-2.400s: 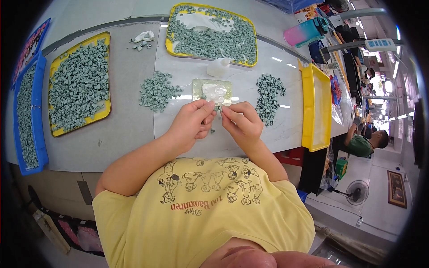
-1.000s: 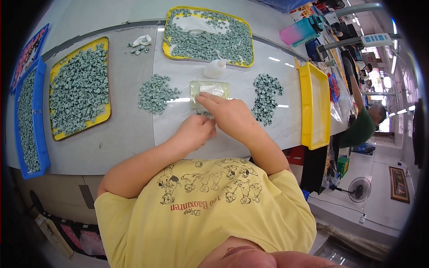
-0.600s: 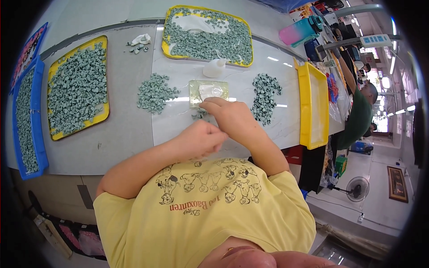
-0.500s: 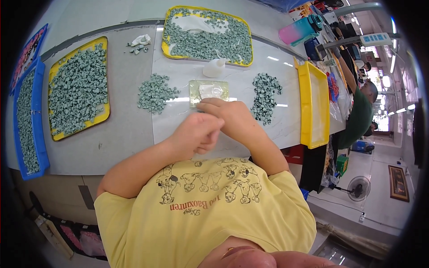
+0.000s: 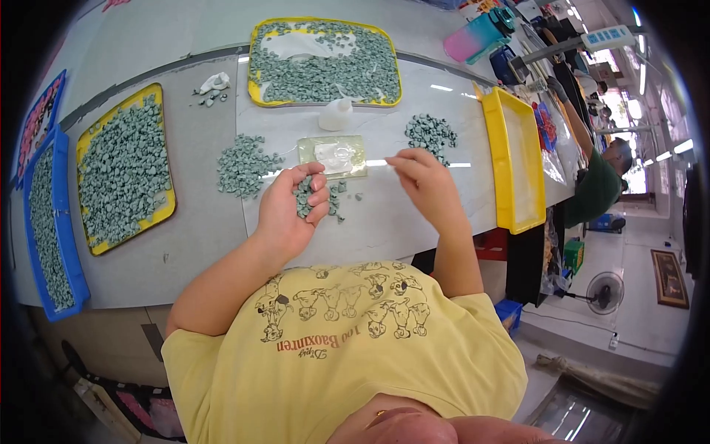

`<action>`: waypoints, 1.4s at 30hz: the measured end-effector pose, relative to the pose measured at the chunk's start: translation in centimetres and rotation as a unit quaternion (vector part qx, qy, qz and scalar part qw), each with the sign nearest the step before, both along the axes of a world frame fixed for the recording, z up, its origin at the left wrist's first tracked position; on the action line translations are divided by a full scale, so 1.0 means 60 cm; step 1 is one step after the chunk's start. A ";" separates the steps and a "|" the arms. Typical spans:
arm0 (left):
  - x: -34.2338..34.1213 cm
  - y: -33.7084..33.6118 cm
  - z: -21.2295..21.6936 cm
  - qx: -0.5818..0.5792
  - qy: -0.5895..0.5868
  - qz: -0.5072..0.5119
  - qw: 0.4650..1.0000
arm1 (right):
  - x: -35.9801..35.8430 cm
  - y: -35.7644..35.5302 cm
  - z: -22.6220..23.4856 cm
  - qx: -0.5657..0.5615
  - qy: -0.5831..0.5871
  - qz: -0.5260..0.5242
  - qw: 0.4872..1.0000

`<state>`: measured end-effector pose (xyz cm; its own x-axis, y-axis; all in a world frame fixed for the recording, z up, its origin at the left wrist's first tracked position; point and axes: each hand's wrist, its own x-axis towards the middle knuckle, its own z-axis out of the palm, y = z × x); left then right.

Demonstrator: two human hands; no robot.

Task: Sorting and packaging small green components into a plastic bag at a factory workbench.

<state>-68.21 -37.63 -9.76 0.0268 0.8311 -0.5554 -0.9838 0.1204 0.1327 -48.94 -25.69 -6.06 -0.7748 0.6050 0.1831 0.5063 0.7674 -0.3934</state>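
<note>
My left hand is at the middle of the table with its fingers curled inward. A small heap of grey-green pieces shows beside and between its fingers; what the fingers grip is too small to make out. Off to the right, my right hand has thumb and fingertips pressed together, and anything in them cannot be made out. Its fingers are by a dark grey-green pile, partly covering it. Beyond my hands lies a flat, pale yellow-green pad with a white patch on it. Another grey-green pile is left of the pad.
A white squeeze bottle stands behind the pad. Yellow trays of pieces lie at the back and left, a blue tray farther left. A yellow bin is right. A co-worker is beyond it.
My hands were close together in front of the pad and have moved apart, the right one to the right. The small heap between them now shows. The whole view has shifted slightly.
</note>
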 end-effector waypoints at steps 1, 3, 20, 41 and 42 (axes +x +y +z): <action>0.005 0.003 0.001 0.001 0.001 -0.004 1.000 | 0.014 0.009 0.004 -0.009 -0.021 -0.044 0.999; 0.012 0.007 0.002 0.015 0.052 -0.035 0.998 | 0.041 0.022 0.003 -0.029 -0.047 -0.105 0.993; 0.024 0.018 -0.016 0.065 0.169 -0.158 0.971 | 0.021 0.010 -0.026 -0.123 -0.022 -0.051 0.991; -0.014 -0.007 -0.015 0.071 0.166 -0.202 0.963 | -0.079 -0.055 -0.031 -0.143 0.133 0.070 0.978; -0.018 -0.009 -0.011 0.068 0.148 -0.213 0.963 | -0.079 -0.056 -0.033 -0.165 0.144 0.066 0.973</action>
